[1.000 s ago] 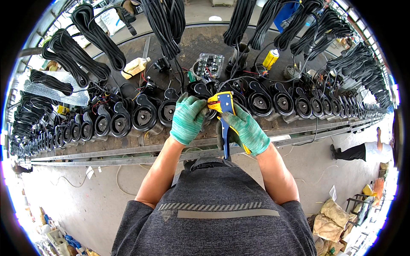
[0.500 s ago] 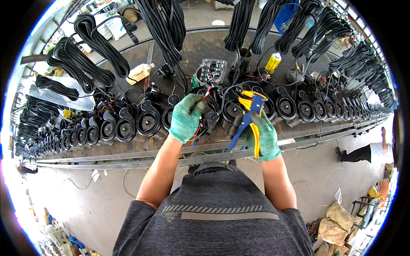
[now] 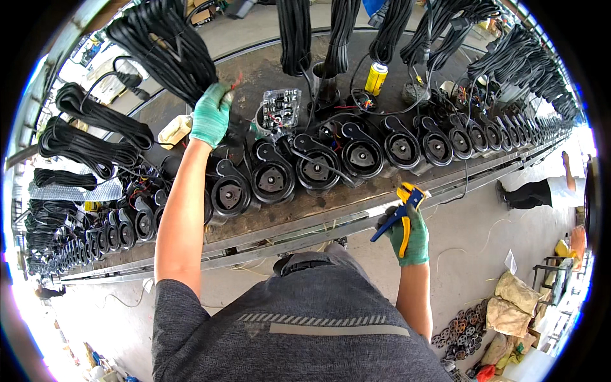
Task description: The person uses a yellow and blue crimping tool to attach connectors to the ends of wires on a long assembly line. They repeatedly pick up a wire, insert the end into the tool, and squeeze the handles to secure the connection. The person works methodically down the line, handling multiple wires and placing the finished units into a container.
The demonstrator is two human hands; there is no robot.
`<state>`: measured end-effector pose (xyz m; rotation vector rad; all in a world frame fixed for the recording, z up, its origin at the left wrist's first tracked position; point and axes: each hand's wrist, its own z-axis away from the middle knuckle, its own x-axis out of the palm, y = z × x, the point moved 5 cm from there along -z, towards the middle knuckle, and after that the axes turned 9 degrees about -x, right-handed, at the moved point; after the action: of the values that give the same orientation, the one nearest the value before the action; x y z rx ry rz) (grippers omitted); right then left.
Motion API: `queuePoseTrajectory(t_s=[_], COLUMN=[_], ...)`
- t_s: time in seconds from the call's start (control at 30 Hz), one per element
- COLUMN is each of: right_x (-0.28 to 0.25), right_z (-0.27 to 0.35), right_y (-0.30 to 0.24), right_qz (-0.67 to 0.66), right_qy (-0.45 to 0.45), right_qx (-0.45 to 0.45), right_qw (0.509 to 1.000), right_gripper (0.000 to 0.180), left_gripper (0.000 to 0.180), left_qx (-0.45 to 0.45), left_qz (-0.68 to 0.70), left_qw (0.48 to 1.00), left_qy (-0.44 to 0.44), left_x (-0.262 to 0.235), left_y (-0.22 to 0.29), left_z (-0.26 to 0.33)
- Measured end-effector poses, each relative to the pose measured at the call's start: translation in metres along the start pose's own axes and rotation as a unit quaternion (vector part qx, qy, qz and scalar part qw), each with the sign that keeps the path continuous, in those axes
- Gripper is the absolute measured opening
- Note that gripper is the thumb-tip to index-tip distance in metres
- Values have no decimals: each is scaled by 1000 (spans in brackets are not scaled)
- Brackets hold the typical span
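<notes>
My left hand, in a green glove, is raised at the lower end of a hanging bundle of black cable. Its fingers are closed, and blurred reddish wire ends stick out by the fingertips. In my right hand, also gloved in green, is a wire stripper with blue and yellow handles, held over the bench's front edge. Between the hands, a row of round black motor-like units with disc faces lines the bench.
More cable bundles hang above the dark bench. On it stand a clear tray of small parts, a yellow can and a pale bottle. A metal rail runs along the front. Another person is at the right.
My left hand has moved up and left, from the units to the hanging cable bundle. My right hand, still holding the wire stripper, has dropped back toward me and to the right.
</notes>
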<state>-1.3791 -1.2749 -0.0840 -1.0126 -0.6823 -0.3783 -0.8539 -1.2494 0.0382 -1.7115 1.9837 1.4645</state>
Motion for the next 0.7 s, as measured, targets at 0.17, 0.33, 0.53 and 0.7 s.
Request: queuePoseTrajectory(t_s=[0.17,0.33,0.53,0.7], right_x=[-45,-86,-113,-107], right_z=[3,-7,-40,-77], right_y=[-14,-22,-45,-64], right_qz=[22,-2,19,48], right_qy=[43,95,107,42], right_qx=[2,27,40,50], right_qw=[999,995,993,997], right_gripper=[42,39,48,48], left_gripper=[20,23,26,32], left_qx=[-77,-146,-57,-4], left_qz=[-217,-155,-201,42], left_qw=[972,967,962,956], left_qy=[-45,-138,-174,-292], left_x=[46,63,83,168], left_y=[-66,-78,50,137], left_z=[26,45,35,16])
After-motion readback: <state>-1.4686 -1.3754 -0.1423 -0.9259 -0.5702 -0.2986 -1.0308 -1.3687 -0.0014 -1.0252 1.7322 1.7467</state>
